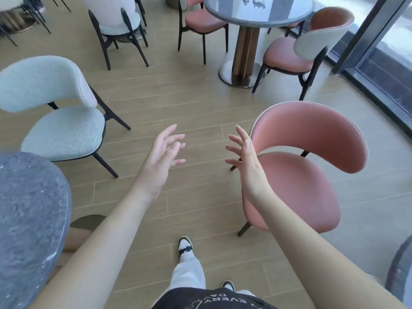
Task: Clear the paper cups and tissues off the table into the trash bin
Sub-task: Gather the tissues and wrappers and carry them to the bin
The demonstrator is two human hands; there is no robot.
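Progress is hard to call from my feed: no cups, tissues or trash bin anywhere in shot, so I can't tell what's done or left. Left hand (163, 152) and right hand (245, 157) are both spread wide and holding nothing, out over the floor (196, 90). Grey table (26, 208) edge at my left shows bare stone.
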